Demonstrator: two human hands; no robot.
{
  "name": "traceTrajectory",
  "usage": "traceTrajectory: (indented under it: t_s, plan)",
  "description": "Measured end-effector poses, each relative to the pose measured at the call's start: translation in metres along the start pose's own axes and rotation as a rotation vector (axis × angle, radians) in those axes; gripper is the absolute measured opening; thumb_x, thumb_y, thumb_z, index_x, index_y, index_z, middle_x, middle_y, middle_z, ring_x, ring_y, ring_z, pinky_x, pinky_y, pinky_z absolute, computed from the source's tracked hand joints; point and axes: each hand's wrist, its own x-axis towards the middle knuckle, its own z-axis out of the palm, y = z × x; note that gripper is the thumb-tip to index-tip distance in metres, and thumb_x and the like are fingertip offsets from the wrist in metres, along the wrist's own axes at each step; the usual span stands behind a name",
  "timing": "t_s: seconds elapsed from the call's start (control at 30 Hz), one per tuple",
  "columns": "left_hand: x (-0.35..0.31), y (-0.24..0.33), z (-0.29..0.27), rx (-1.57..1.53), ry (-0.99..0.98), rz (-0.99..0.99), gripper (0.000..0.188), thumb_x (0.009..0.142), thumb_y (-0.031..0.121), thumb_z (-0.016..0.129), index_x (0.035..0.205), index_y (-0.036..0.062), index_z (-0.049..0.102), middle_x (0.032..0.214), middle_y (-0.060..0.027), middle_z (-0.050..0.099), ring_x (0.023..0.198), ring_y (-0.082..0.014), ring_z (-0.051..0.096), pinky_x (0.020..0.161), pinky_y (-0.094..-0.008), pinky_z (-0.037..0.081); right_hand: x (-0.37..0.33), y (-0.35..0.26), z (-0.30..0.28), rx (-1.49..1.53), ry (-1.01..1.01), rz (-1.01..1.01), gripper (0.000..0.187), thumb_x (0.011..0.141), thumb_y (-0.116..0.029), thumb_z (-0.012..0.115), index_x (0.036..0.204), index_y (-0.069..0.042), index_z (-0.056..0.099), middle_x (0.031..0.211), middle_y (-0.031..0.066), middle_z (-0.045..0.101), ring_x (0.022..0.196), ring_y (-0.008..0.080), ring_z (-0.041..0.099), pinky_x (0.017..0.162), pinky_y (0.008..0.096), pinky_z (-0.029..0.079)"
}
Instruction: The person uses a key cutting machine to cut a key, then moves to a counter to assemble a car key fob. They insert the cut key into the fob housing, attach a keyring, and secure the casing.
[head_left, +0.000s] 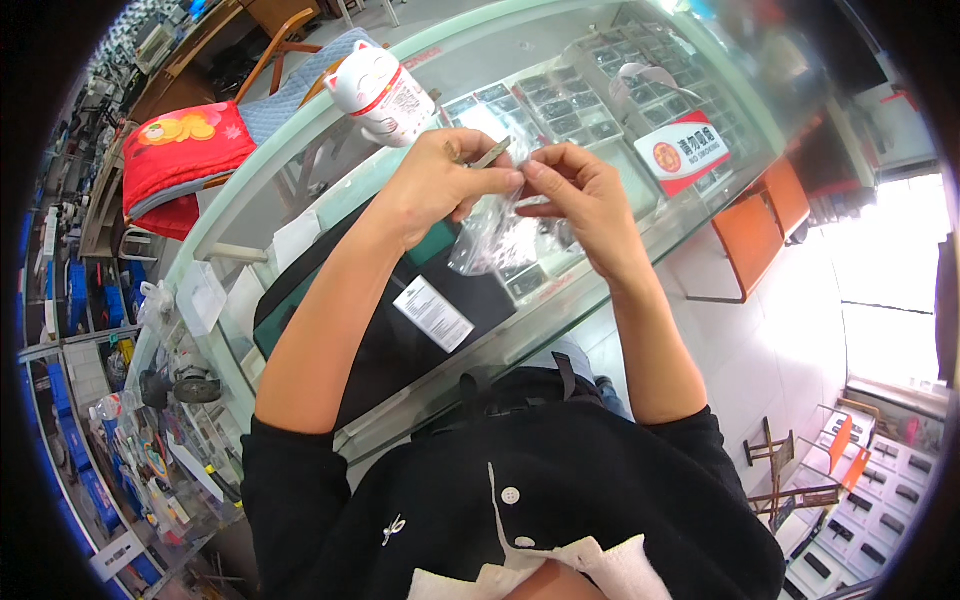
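Both hands are raised over a glass display counter (560, 320), pinching a clear plastic bag (490, 245) between them. My left hand (432, 185) has thumb and forefinger closed at the bag's top. A narrow grey, metal-looking piece (492, 154) sticks out of that same hand; its kind is not plain. Thumb and fingers of my right hand (585, 195) are closed on the bag's upper edge, close to the left fingertips. The bag hangs crumpled below the hands, and glare hides whether it contains anything.
A white cat-shaped container (385, 95) stands just beyond my left hand. Below the bag lie a dark flat case (400, 350) and a white printed label (433, 313). A red-and-white sign (683, 152) lies at right. Orange chairs (750, 245) stand beyond the counter.
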Motion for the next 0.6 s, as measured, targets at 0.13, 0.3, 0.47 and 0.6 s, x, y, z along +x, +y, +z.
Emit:
traceTrajectory:
  t_s: [0.13, 0.3, 0.47, 0.6]
  plan:
    - [0.021, 0.011, 0.032, 0.026, 0.065, 0.016, 0.018, 0.069, 0.012, 0.072, 0.075, 0.0028, 0.057, 0.064, 0.0012, 0.051, 0.046, -0.0037, 0.040, 0.040, -0.0192, 0.029, 0.016, -0.015, -0.042, -0.092, -0.193, 0.034, 0.020, 0.087, -0.019, 0.057, 0.087, 0.001, 0.058, 0.080, 0.0047, 0.059, 0.071, 0.0105, 0.059, 0.064, 0.0239, 0.053]
    - [0.055, 0.030, 0.061, -0.097, 0.111, -0.024, 0.022, 0.069, 0.013, 0.073, 0.070, 0.0045, 0.054, 0.062, 0.0032, 0.048, 0.046, -0.0033, 0.039, 0.040, -0.0186, 0.030, 0.052, -0.050, -0.122, -0.071, -0.362, 0.181, 0.019, 0.085, -0.019, 0.056, 0.080, -0.001, 0.057, 0.075, 0.0052, 0.059, 0.066, 0.0124, 0.060, 0.061, 0.0238, 0.051]
    - [0.057, 0.069, 0.065, 0.463, 0.504, 0.200, 0.022, 0.071, 0.009, 0.071, 0.070, 0.0042, 0.050, 0.061, 0.0049, 0.047, 0.050, -0.0049, 0.039, 0.046, -0.0217, 0.032, 0.079, -0.093, -0.173, -0.366, -0.437, -0.024, 0.014, 0.082, -0.011, 0.054, 0.071, -0.001, 0.053, 0.067, 0.0041, 0.056, 0.055, 0.0105, 0.054, 0.052, 0.0216, 0.041]
    - [0.065, 0.095, 0.091, 0.809, 0.691, 0.461, 0.022, 0.073, 0.010, 0.070, 0.067, 0.0089, 0.049, 0.059, 0.0069, 0.042, 0.052, -0.0002, 0.034, 0.047, -0.0169, 0.026, 0.102, -0.117, -0.213, -0.428, -0.425, -0.176, 0.021, 0.083, -0.018, 0.060, 0.071, -0.002, 0.054, 0.065, 0.0040, 0.054, 0.059, 0.0087, 0.053, 0.055, 0.0205, 0.040]
